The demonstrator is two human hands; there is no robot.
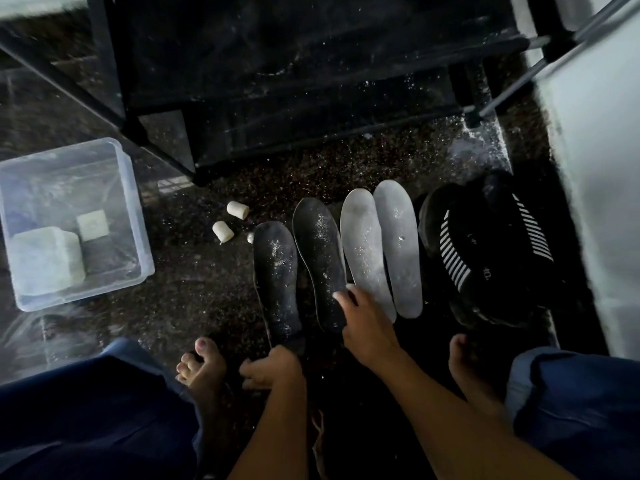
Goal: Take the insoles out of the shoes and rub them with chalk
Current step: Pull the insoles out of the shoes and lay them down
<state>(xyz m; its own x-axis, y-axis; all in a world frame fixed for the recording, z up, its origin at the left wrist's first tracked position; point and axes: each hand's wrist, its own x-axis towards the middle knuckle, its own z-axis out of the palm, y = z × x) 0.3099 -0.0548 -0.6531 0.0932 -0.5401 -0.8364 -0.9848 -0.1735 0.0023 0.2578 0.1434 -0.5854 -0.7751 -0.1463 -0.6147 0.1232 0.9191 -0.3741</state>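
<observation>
Where chalk dust speckles it, dark floor (pixel 207 289) bears insoles (pixel 318 261).

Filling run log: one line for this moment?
left hand: holds dark insole heel | right hand: rubbing chalk on second dark insole

Two matt black insoles (pixel 298 268) are seen dusted with white powder; beside the gripped one, two pale grey insoles (pixel 381 251) look smooth and chalky. The dark speckled stone floor (pixel 194 282) is polished. The clear plastic tub (pixel 74 220) appears glossy.
</observation>
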